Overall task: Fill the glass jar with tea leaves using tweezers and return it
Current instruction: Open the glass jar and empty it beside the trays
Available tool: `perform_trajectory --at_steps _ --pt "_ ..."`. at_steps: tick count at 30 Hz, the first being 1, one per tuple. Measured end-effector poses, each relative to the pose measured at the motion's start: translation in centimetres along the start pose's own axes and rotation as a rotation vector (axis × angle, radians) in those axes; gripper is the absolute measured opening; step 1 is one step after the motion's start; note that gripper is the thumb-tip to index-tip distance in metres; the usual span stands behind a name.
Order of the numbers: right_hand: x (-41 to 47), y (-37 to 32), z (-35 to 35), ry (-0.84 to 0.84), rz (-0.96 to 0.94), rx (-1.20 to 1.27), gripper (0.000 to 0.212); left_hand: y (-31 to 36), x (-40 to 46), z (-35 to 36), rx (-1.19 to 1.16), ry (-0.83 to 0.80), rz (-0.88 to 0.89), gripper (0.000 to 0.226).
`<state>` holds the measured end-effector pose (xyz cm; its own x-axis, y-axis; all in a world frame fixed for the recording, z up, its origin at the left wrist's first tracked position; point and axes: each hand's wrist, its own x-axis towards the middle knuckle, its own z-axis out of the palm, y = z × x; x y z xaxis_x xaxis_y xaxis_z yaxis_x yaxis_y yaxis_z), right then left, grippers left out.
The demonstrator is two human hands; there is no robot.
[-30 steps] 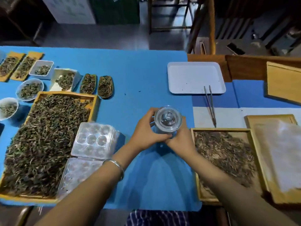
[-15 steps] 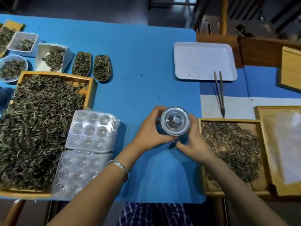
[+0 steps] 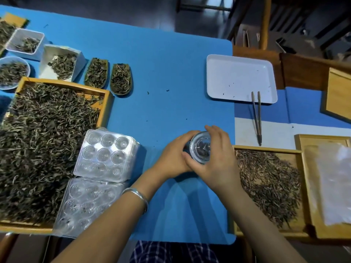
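Fingers: right hand [image 3: 218,160] curled over the lid; left hand [image 3: 171,158] wrapped round the glass jar [image 3: 200,148], held low over the blue table [image 3: 167,73]
Handling: likely smooth, rigid, breakable; grip the wall, not the lid
Tweezers [image 3: 256,116]: idle beside the white tray [image 3: 241,76]; tea leaves [image 3: 269,179] just right

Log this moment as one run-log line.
stage: opening jar | left hand: holds glass jar | right hand: grips lid | tweezers: idle, tips on white tray | jar: no leaves visible
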<state>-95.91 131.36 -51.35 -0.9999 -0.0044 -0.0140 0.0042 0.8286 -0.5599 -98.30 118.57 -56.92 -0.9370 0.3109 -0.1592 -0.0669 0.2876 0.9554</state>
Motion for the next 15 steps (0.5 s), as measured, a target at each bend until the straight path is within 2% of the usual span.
perform_trajectory --at_steps 7,11,15 --pt "0.2 0.5 0.7 0.177 -0.108 -0.173 0.065 -0.6 0.2 -0.1 -0.005 -0.003 0.018 0.062" --pt "0.7 1.0 0.0 0.136 -0.194 -0.221 0.062 -0.6 0.2 0.1 0.006 0.011 0.008 0.063" --pt "0.9 0.8 0.0 0.125 -0.168 -0.209 0.059 -0.6 0.1 0.1 0.02 0.005 -0.001 0.062"
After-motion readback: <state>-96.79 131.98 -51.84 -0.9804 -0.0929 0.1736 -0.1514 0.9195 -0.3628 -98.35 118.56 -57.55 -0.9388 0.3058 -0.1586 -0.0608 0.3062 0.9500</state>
